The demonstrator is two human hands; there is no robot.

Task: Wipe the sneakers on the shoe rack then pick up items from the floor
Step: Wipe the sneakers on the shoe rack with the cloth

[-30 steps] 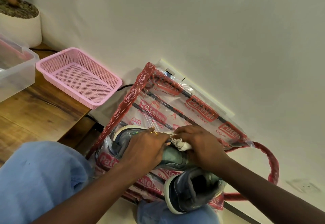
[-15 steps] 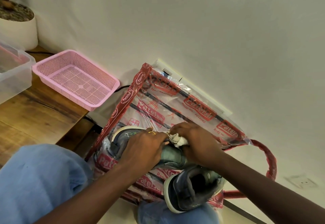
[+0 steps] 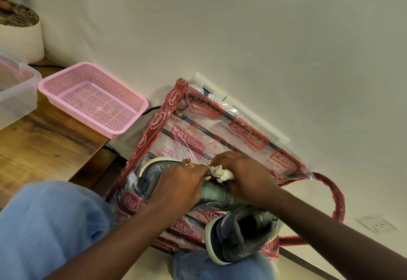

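Pressing white cloth onto grey sneaker on wrapped shoe rack, right hand grip pinches cloth, left hand grip holds the sneaker.

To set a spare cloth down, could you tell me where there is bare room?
Free: the rear shelf of the shoe rack, between red rail and the wall; the wooden table before the pink basket. Crowded: the rack's front, where left hand holds one sneaker, right hand the cloth, beside the other sneaker.
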